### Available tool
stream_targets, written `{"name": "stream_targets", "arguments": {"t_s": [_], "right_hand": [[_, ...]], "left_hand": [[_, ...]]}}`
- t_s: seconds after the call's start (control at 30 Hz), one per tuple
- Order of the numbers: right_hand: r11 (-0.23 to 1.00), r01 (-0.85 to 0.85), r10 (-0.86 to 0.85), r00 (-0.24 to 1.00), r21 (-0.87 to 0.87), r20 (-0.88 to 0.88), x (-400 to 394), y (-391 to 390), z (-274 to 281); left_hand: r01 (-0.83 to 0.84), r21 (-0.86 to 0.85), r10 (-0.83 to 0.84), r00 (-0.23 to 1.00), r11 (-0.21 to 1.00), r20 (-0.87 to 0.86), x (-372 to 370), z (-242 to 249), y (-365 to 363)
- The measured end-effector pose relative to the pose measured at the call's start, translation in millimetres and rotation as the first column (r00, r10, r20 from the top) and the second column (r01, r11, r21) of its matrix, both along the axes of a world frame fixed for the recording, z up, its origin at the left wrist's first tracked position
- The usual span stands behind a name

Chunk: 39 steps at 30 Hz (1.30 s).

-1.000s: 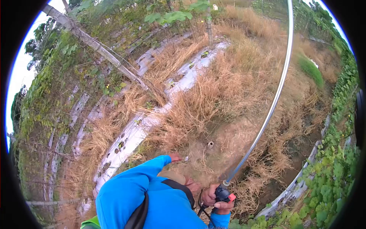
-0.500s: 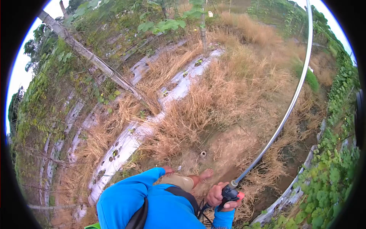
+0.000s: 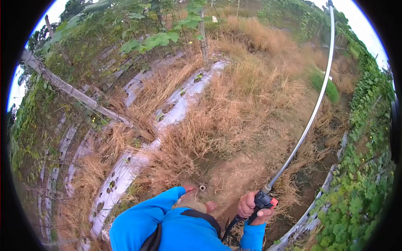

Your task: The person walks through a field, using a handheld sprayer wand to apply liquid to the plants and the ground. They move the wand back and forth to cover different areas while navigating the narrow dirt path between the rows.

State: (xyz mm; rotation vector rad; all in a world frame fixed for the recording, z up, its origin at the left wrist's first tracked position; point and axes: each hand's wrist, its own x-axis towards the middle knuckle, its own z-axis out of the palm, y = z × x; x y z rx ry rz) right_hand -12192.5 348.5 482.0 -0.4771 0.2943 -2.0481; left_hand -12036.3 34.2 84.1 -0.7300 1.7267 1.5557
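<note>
My right hand (image 3: 248,205) is wrapped round the black handle of a spray wand (image 3: 264,200), which has a red part beside my thumb. Its long silver tube (image 3: 307,134) rises forward and to the right, looking curved in this wide view, with a dark tip at the top edge. A dark hose runs back from the handle towards my body. My left hand (image 3: 189,188) hangs low beside my left leg, partly behind the blue sleeve; its fingers are too small to make out. A bare foot (image 3: 211,206) shows on the soil.
Dry straw-coloured grass (image 3: 243,108) covers the ground ahead. On the left runs a bed under pale plastic film (image 3: 125,171) with planting holes. A leaning wooden post (image 3: 79,96) stands there. Leafy green plants (image 3: 356,209) line the right. A small round object (image 3: 202,188) lies on the soil.
The view has shifted, with posts and beds now farther left. My left hand shows a little farther right, near the small round object. My right hand still grips the spray wand, slightly higher and farther right.
</note>
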Motion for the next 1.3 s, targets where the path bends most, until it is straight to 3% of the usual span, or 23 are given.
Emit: {"name": "stream_targets", "arguments": {"t_s": [0.1, 0.2, 0.27, 0.33, 0.43, 0.47, 0.5, 0.6, 0.67, 0.7, 0.73, 0.77, 0.8, 0.87, 0.9, 0.93, 0.97, 1.0, 1.07, 1.13, 1.2, 1.3], "right_hand": [[0.993, 0.065, -0.074, 0.992, 0.095, 0.100, -28, 8, 8], [0.999, -0.041, 0.041, 0.985, -0.003, 0.168, -47, 16, -7], [0.999, -0.049, 0.044, 0.984, 0.022, 0.171, -63, 19, -12], [0.997, -0.054, 0.044, 0.981, 0.047, 0.187, -82, 29, -20], [0.954, -0.077, 0.018, 0.979, 0.289, 0.201, -111, 55, -29], [0.955, -0.039, -0.027, 0.976, 0.294, 0.215, -124, 63, -30], [0.941, -0.053, -0.005, 0.985, 0.333, 0.171, -141, 70, -32], [0.909, 0.029, -0.027, 1.000, 0.416, -0.010, -191, 95, -37], [0.785, 0.242, -0.113, 0.961, 0.570, -0.253, -227, 112, -35], [0.778, 0.279, -0.159, 0.954, 0.563, -0.253, -246, 121, -43], [0.599, 0.594, -0.240, 0.773, 0.537, -0.587, -261, 126, -56], [0.381, 0.835, -0.211, 0.497, 0.397, -0.842, -273, 131, -63], [0.360, 0.844, -0.230, 0.493, 0.397, -0.839, -285, 139, -59], [-0.030, 0.952, -0.156, 0.296, 0.304, -0.942, -307, 157, -48], [-0.086, 0.915, -0.197, 0.371, 0.393, -0.907, -315, 165, -48], [-0.108, 0.914, -0.190, 0.368, 0.392, -0.910, -322, 173, -48], [-0.218, 0.893, -0.168, 0.363, 0.394, -0.916, -329, 182, -49], [-0.333, 0.858, -0.147, 0.362, 0.390, -0.921, -332, 191, -52], [-0.395, 0.848, -0.192, 0.300, 0.353, -0.934, -339, 212, -60], [-0.503, 0.770, -0.200, 0.339, 0.393, -0.919, -344, 227, -56], [-0.555, 0.727, -0.200, 0.354, 0.403, -0.914, -354, 246, -59], [-0.631, 0.676, -0.196, 0.337, 0.382, -0.921, -381, 271, -58]], "left_hand": [[-0.017, -0.067, 0.025, 0.992, 0.998, 0.125, -51, 41, 8], [0.090, -0.117, -0.068, 0.981, 0.989, 0.183, -91, 65, 8], [0.156, -0.099, -0.130, 0.965, 0.983, 0.226, -98, 17, -6], [-0.003, -0.106, 0.027, 0.972, 0.994, 0.232, -102, -3, -8], [-0.018, -0.015, 0.023, 0.921, 1.000, 0.389, -118, -19, -16], [-0.057, -0.092, 0.089, 0.912, 0.994, 0.400, -121, -18, -10], [-0.087, -0.164, 0.146, 0.905, 0.983, 0.398, -131, -7, -2], [-0.128, -0.074, 0.148, 0.840, 0.989, 0.522, -181, 20, 5], [-0.084, -0.070, 0.108, 0.824, 0.994, 0.557, -236, 18, 20], [-0.014, -0.075, 0.047, 0.886, 0.997, 0.460, -264, 25, 22], [0.050, -0.088, -0.015, 0.931, 0.995, 0.364, -288, 42, 23], [0.093, -0.133, -0.065, 0.977, 0.987, 0.202, -317, 53, 27], [0.122, -0.138, -0.092, 0.974, 0.983, 0.205, -354, 67, 34], [-0.069, -0.089, 0.082, 0.986, 0.994, 0.145, -420, 83, 55], [-0.053, -0.080, 0.065, 0.986, 0.995, 0.152, -438, 87, 60], [-0.064, -0.060, 0.068, 0.995, 0.996, 0.074, -460, 87, 63], [-0.069, -0.029, 0.068, 0.998, 0.997, -0.008, -484, 84, 71], [-0.038, -0.004, 0.037, 0.999, 0.999, -0.008, -500, 78, 78], [-0.069, -0.073, 0.070, 0.998, 0.995, 0.009, -523, 61, 95], [0.017, -0.137, -0.008, 0.998, 0.990, 0.063, -531, 58, 108], [0.004, -0.037, 0.007, 0.956, 0.999, 0.292, -541, 39, 112], [0.096, -0.113, -0.055, 0.944, 0.989, 0.325, -552, -10, 118]]}}
